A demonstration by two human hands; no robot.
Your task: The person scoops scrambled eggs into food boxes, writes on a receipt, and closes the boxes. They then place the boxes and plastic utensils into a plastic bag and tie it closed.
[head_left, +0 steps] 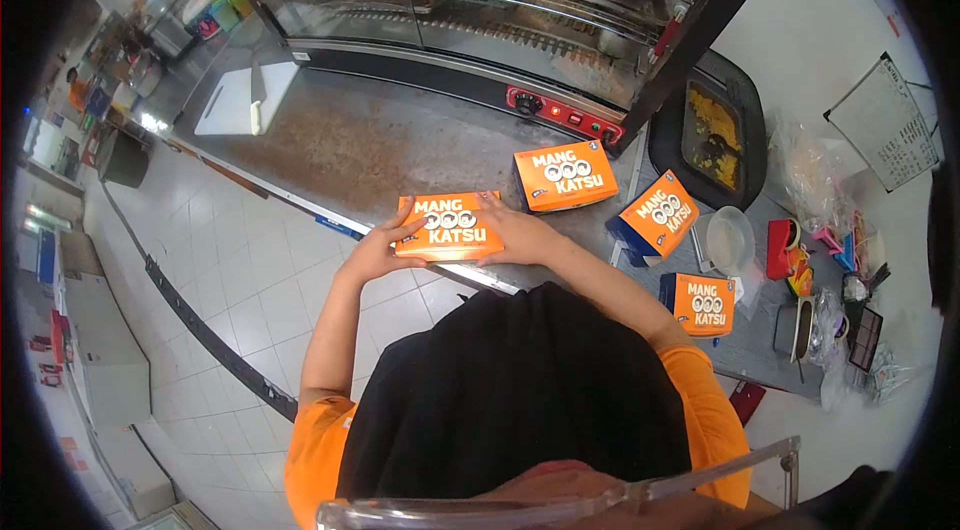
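An orange food box [450,242] printed "MANG KATSU" is at the front edge of the metal counter, its lid closed. My left hand [380,248] grips its left side, thumb and fingers along the edge. Against the right side is my right hand [522,230], its fingers reaching over the top corner. Just beyond that hand stands a second orange-and-blue box [566,177]. Two more such boxes, a tilted-looking one [660,217] and another box [700,305], stand farther right. The underside of the held box is hidden.
Behind the counter [350,135] rises a glass display warmer [500,30] with a red control panel [563,114]. A knife [257,95] lies on a white cutting board [225,110] at left. On the right are a black pan [708,135], a clear container [728,242] and a tape dispenser [783,248].
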